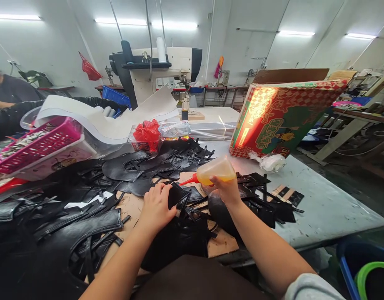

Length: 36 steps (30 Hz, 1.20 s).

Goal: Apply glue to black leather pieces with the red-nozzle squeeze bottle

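No legible text anywhere. Large ornamental green-and-gold lettering printed across the side of the red checkered cardboard box (pixel 279 118) on the bench (pixel 323 204), too glared and stylised to make out. Colourful print along the white tray (pixel 59 160) beneath the pink basket (pixel 38 143), blurred past reading. Small printed pattern on the red packet (pixel 145 143) under the red bow, likewise unreadable. No label visible on the glue bottle (pixel 215 170). No brand mark discernible on the sewing machine (pixel 167 66) at the back.
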Motion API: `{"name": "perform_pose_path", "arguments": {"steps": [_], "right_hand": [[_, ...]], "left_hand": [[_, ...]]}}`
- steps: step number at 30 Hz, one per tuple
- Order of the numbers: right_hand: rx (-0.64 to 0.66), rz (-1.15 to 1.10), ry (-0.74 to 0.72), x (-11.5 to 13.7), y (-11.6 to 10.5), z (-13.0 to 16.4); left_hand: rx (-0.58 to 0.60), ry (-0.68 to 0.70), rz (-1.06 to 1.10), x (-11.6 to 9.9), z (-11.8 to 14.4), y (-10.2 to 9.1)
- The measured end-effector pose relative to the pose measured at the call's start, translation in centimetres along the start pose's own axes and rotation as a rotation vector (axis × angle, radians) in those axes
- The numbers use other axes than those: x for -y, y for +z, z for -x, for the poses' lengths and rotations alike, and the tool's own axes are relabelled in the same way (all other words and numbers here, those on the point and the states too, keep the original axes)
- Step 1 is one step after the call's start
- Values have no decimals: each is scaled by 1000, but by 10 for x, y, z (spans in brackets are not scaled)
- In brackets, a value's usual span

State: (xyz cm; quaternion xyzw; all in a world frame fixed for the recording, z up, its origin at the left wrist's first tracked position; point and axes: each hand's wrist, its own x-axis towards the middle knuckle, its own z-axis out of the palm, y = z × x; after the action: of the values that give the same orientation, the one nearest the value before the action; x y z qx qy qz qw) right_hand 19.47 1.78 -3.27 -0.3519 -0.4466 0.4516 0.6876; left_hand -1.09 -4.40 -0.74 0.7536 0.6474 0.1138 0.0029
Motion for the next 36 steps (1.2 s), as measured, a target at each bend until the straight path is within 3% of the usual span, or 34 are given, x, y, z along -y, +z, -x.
{"name": "perform_pose_path", "arguments": {"steps": [6, 16, 36], "right_hand": [[36, 75, -11, -10, 12, -5], [25, 127, 34, -5, 21, -6], [-7, 396, -137, 2, -21, 17]], "left_hand": [[-1, 14, -46, -1, 2, -2], [-18, 16, -61, -1, 3, 0], [12, -17, -33, 1, -1, 2]]}}
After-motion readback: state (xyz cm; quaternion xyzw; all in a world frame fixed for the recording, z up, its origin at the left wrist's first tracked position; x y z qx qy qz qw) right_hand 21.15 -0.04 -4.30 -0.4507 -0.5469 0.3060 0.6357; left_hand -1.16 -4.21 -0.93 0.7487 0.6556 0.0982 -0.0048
